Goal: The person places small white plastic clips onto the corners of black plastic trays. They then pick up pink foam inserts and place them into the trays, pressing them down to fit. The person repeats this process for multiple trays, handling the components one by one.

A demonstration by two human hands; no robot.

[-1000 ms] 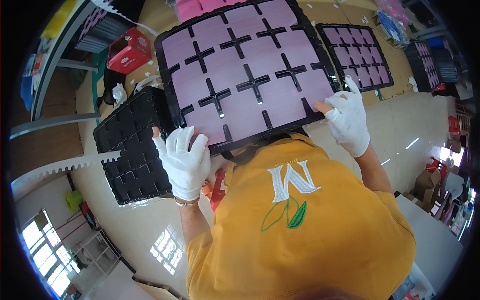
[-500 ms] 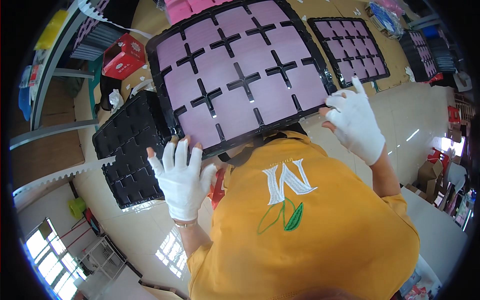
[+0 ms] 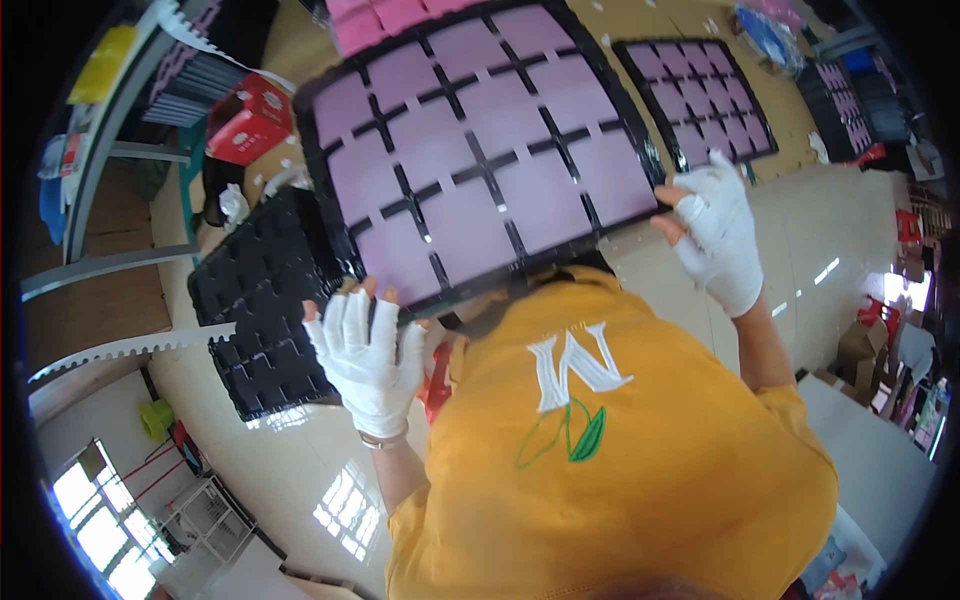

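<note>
In front of me lies a large black plastic tray (image 3: 487, 171) with cross-shaped dividers and light purple flat squares between them. My left hand (image 3: 366, 350), in a white glove with bare fingertips, is at its near left corner. The fingers are spread, and the fingertips touch or nearly touch the rim. My right hand (image 3: 718, 235), gloved likewise, is beside the near right corner. Its thumb and a finger are apart close to the rim, while other fingers are partly bent. Whether it touches the tray I cannot tell.
A stack of black trays (image 3: 262, 310) stands to the left, partly under the large tray. Another purple-filled tray (image 3: 703, 98) lies on the brown table at the far right. A red box (image 3: 250, 120), pink blocks (image 3: 385, 20) and a metal shelf frame (image 3: 95, 170) are around.
My right hand has shifted slightly away from the tray's corner, and its fingers have moved. My left hand stays at the left corner with little movement. The large tray's tilt looks slightly different.
</note>
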